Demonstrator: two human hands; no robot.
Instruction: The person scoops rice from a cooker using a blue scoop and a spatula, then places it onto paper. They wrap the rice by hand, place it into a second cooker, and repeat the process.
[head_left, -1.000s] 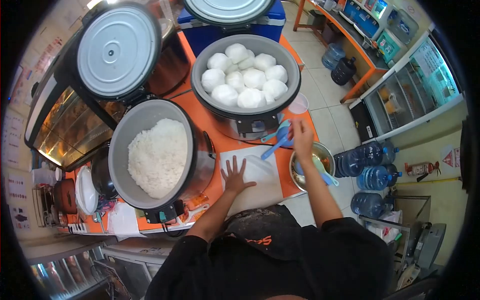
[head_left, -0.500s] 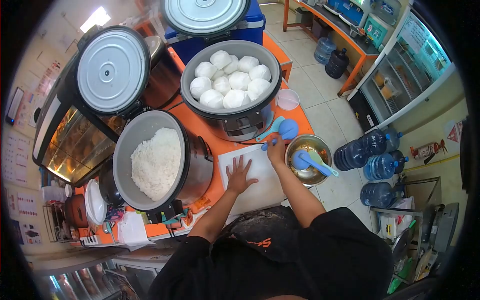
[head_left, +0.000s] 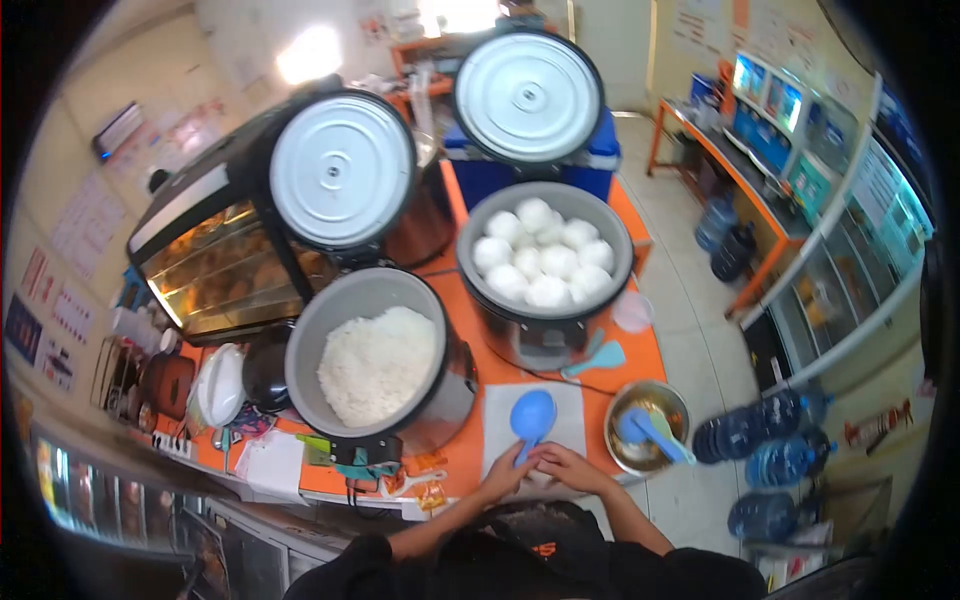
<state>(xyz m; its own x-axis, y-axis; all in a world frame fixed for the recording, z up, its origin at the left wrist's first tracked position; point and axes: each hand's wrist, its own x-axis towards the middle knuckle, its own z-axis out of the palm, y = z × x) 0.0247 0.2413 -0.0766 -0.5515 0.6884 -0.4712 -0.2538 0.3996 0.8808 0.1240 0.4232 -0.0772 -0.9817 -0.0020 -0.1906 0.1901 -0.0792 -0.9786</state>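
In front of my body, my left hand [head_left: 504, 476] is closed round the handle of a blue rice scoop [head_left: 533, 412], whose round head points away from me. My right hand [head_left: 570, 467] meets it, fingers drawn together by the handle; whatever they pinch is hidden. Both hands are over the near part of a white sheet [head_left: 566, 404] on the orange table. To the right stands a metal bowl [head_left: 613, 437] with another blue scoop [head_left: 633, 426] and a pale green utensil [head_left: 672, 425] in it.
An open cooker [head_left: 296, 350] of loose rice [head_left: 375, 365] stands left. Behind the sheet, another open cooker [head_left: 620, 235] holds several white wrapped bundles [head_left: 545, 260]. A teal paddle [head_left: 600, 360] and a clear pink cup [head_left: 632, 312] lie beside it. Water bottles [head_left: 775, 415] stand on the floor at right.
My left hand has lifted from lying flat on the sheet. The scoop has come from the far right corner to the middle, and both hands now meet at its handle. The view has tilted up.
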